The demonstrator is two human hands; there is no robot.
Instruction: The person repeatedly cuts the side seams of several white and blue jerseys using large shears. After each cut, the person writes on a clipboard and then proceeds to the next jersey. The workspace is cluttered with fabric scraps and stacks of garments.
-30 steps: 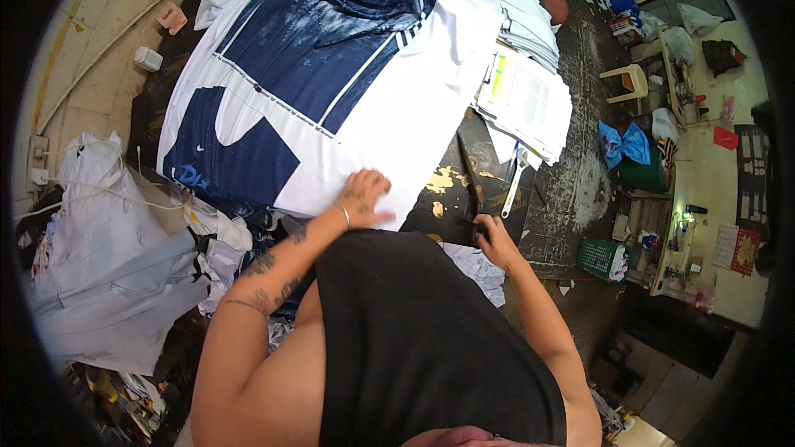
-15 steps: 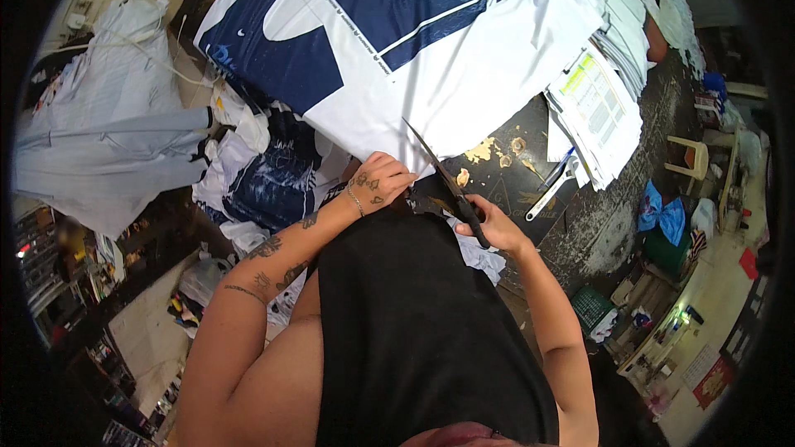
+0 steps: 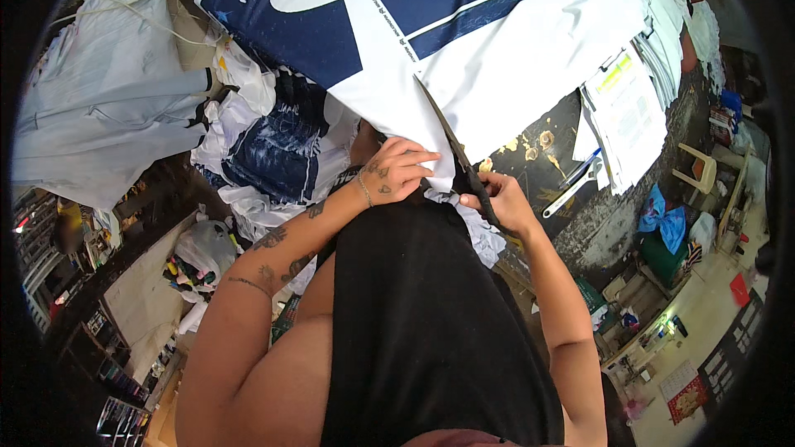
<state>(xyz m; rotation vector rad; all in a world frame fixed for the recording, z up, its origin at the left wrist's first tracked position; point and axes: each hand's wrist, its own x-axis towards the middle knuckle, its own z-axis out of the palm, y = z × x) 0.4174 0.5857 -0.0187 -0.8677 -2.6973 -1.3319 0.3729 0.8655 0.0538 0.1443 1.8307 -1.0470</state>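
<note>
A large white and navy printed fabric (image 3: pixel 464 25) lies spread over a dark worktable (image 3: pixel 538 149). My left hand (image 3: pixel 397 170) pinches the fabric's near white edge at my waist. My right hand (image 3: pixel 501 199) grips black scissors (image 3: pixel 460 153), whose long blades run up under the white fabric edge. Both hands sit close together in front of my black top.
Cut white and navy fabric pieces (image 3: pixel 273 141) hang in a heap at the table's left. A big grey-white cloth bundle (image 3: pixel 99 108) lies farther left. Printed paper sheets (image 3: pixel 633 116) and a metal tool (image 3: pixel 571 190) rest on the table at right. A green crate (image 3: pixel 662 257) stands below.
The view has swung so the fabric sits higher. My left hand went from flat on the cloth to pinching its near edge, and my right hand brought the scissors up into the edge.
</note>
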